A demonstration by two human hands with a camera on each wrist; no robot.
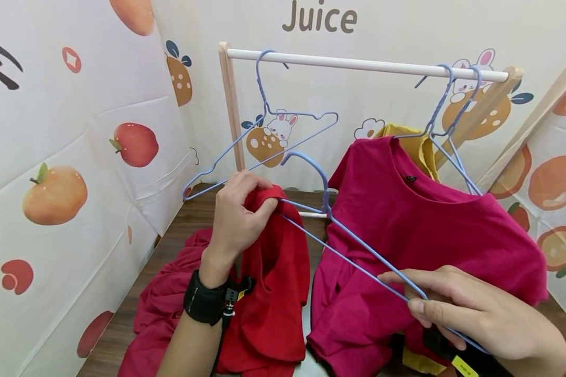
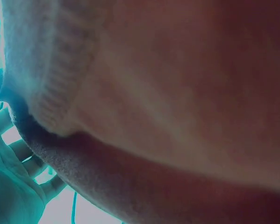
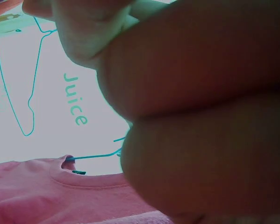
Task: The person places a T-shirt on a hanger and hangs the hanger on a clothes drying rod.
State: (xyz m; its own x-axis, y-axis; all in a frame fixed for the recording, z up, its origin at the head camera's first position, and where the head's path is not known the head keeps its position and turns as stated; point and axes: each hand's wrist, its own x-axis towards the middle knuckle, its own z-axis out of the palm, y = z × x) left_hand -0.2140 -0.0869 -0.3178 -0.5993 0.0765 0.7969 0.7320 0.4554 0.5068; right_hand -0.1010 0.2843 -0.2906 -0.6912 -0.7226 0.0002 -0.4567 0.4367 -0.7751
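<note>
My left hand (image 1: 240, 212) pinches the neckline of a red garment (image 1: 275, 283), holding it up over one end of a blue wire hanger (image 1: 354, 233). That end of the hanger is hidden in the red cloth. Lower right, my right hand (image 1: 471, 309) grips the hanger's other end between thumb and fingers, and the hook points up between the two hands. Cloth with a ribbed edge (image 2: 60, 70) fills most of the left wrist view. Fingers (image 3: 186, 163) close to the lens cover much of the right wrist view.
A rack with a white rail (image 1: 358, 64) stands behind. A bare blue hanger (image 1: 264, 112) hangs at its left; a magenta shirt (image 1: 434, 225) and a yellow garment (image 1: 405, 139) hang at its right. A dark pink garment (image 1: 170, 309) lies on the wooden table (image 1: 188, 209).
</note>
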